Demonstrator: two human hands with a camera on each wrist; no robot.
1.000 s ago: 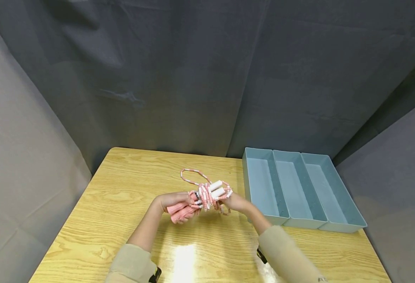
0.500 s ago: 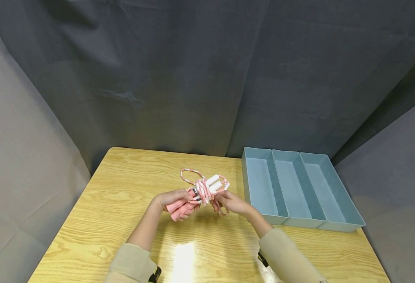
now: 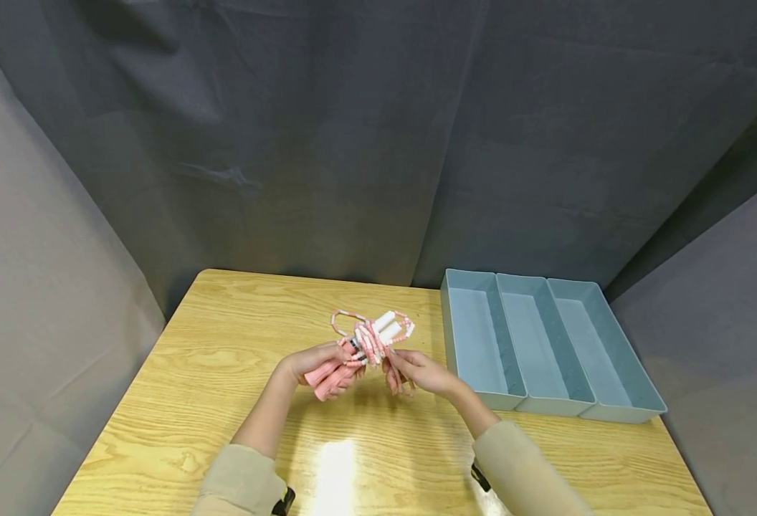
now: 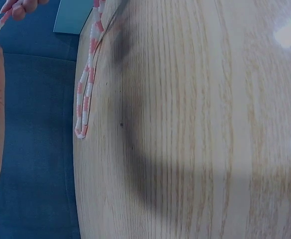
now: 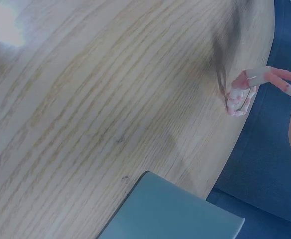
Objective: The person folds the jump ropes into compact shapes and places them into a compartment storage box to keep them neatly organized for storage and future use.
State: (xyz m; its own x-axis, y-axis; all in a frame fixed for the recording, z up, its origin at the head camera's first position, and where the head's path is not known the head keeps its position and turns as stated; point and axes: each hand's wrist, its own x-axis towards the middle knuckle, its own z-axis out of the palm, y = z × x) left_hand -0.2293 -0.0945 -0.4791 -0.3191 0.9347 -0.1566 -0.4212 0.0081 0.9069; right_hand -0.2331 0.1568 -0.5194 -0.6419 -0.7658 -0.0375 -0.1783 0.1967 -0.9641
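A pink-and-white beaded jump rope [image 3: 375,334] is gathered into a bundle above the wooden table [image 3: 224,401]. My left hand [image 3: 322,365] grips its pink handles [image 3: 328,378], whose white ends point up and right. My right hand [image 3: 413,370] is just below and right of the bundle and pinches a strand of beads. A loop of the rope [image 4: 84,97] hangs toward the far table edge in the left wrist view. The same loop [image 5: 242,94] shows in the right wrist view, with a strand running to my hand at the right edge.
A light blue tray [image 3: 555,410] with three long compartments sits at the table's right side, close to my right hand. Its corner [image 5: 170,214] shows in the right wrist view. Dark cloth hangs behind and beside the table.
My right hand has come off the right end of the bundle and moved down and left beneath it. The bundle has shifted slightly away from me. My left hand keeps its grip.
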